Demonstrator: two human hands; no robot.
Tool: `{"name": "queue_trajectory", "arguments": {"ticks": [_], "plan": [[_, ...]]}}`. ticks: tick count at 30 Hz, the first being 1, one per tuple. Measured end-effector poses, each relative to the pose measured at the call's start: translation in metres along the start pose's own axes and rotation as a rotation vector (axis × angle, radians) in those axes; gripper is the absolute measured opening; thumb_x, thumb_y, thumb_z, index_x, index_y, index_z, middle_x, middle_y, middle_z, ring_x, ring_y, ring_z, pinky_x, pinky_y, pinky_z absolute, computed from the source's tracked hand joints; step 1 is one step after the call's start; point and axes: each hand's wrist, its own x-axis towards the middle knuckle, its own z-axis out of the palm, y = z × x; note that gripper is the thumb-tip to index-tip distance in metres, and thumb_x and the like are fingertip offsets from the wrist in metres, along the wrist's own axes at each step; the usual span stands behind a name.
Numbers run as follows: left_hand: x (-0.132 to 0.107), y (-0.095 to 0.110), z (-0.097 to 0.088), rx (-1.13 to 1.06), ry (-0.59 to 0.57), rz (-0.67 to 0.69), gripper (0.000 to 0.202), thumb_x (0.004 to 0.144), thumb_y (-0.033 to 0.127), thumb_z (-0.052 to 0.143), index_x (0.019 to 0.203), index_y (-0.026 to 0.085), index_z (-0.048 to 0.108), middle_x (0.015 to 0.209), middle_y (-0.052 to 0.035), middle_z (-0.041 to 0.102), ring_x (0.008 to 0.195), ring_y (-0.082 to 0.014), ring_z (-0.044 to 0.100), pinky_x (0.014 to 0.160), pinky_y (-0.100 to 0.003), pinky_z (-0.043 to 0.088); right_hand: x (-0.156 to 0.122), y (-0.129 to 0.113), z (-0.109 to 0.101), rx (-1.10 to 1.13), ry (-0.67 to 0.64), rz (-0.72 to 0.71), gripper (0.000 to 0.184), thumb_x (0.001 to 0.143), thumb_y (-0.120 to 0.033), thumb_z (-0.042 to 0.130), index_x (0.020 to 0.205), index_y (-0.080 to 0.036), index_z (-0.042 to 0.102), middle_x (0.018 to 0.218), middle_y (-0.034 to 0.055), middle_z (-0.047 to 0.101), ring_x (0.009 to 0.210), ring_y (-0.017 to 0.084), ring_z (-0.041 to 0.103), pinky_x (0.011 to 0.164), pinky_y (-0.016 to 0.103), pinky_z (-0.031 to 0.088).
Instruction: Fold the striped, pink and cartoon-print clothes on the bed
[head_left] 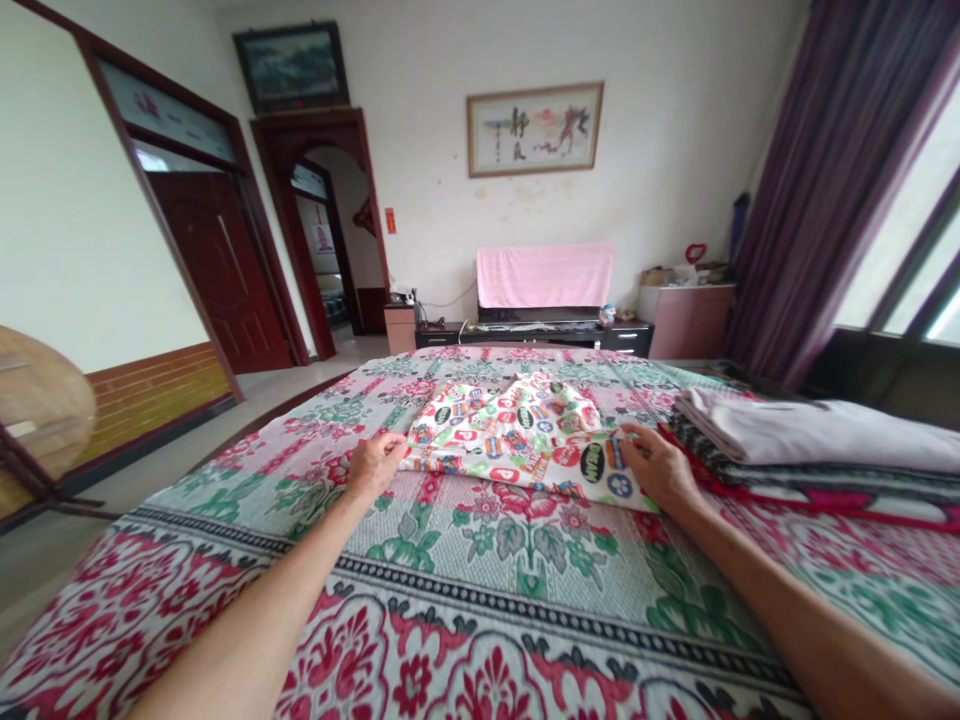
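A white garment with a colourful cartoon and lettering print (517, 430) lies spread on the flowered bedspread (517, 570). My left hand (377, 461) pinches its left edge between thumb and fingers. At the opposite side, my right hand (660, 466) grips the right edge near the front corner. The cloth between the hands lies low over the bedspread, with its far part bunched in soft folds. What kind of garment it is cannot be made out.
Right of my right hand sits a stack of folded cloths (817, 440). Beyond the bed stands a low black cabinet (630, 338) below a pink cloth (545, 276). A round wooden board (45, 405) leans at the left, and a purple curtain (817, 190) hangs at the right.
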Motion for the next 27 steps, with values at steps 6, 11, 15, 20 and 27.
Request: {"name": "queue_trajectory", "arguments": {"ticks": [6, 11, 15, 20, 27], "plan": [[-0.004, 0.000, -0.004, 0.019, 0.124, 0.158, 0.024, 0.075, 0.035, 0.056, 0.089, 0.019, 0.068, 0.086, -0.0036, 0.070, 0.077, -0.0168, 0.063, 0.073, -0.025, 0.046, 0.003, -0.001, -0.004, -0.117, 0.132, -0.058, 0.038, 0.070, -0.037, 0.056, 0.100, -0.015, 0.066, 0.090, 0.0090, 0.068, 0.068, 0.018, 0.062, 0.067, 0.029, 0.048], [-0.012, -0.006, -0.012, -0.001, -0.010, 0.515, 0.015, 0.072, 0.022, 0.051, 0.069, 0.019, 0.065, 0.087, -0.0041, 0.067, 0.080, -0.0157, 0.061, 0.077, -0.025, 0.047, -0.007, -0.022, -0.030, 0.003, -0.029, -0.297, 0.019, 0.077, -0.030, 0.049, 0.078, -0.018, 0.063, 0.079, 0.0048, 0.066, 0.072, 0.017, 0.061, 0.069, 0.027, 0.048], [-0.013, -0.013, -0.010, 0.089, -0.115, 0.589, 0.028, 0.067, 0.012, 0.047, 0.084, 0.019, 0.068, 0.095, -0.0045, 0.067, 0.088, -0.0175, 0.061, 0.083, -0.028, 0.047, -0.026, -0.043, -0.049, -0.036, -0.441, -0.566, 0.013, 0.076, -0.022, 0.051, 0.078, -0.019, 0.063, 0.077, 0.0025, 0.066, 0.072, 0.015, 0.060, 0.075, 0.028, 0.047], [-0.008, -0.023, -0.002, 0.129, -0.094, 0.600, 0.035, 0.075, 0.012, 0.039, 0.093, 0.018, 0.069, 0.100, -0.0062, 0.067, 0.092, -0.0177, 0.062, 0.088, -0.029, 0.047, -0.043, -0.039, -0.049, -0.083, -0.507, -0.655, 0.030, 0.070, -0.012, 0.050, 0.094, -0.019, 0.066, 0.103, 0.0072, 0.067, 0.097, 0.020, 0.061, 0.088, 0.032, 0.046], [-0.006, -0.021, 0.001, 0.165, -0.059, 0.552, 0.036, 0.083, 0.016, 0.036, 0.097, 0.018, 0.069, 0.096, -0.0071, 0.069, 0.090, -0.0191, 0.062, 0.087, -0.031, 0.047, -0.045, -0.018, -0.029, -0.094, -0.386, -0.565, 0.034, 0.082, -0.013, 0.035, 0.096, -0.018, 0.066, 0.095, 0.0080, 0.068, 0.088, 0.019, 0.064, 0.081, 0.030, 0.049]]}}
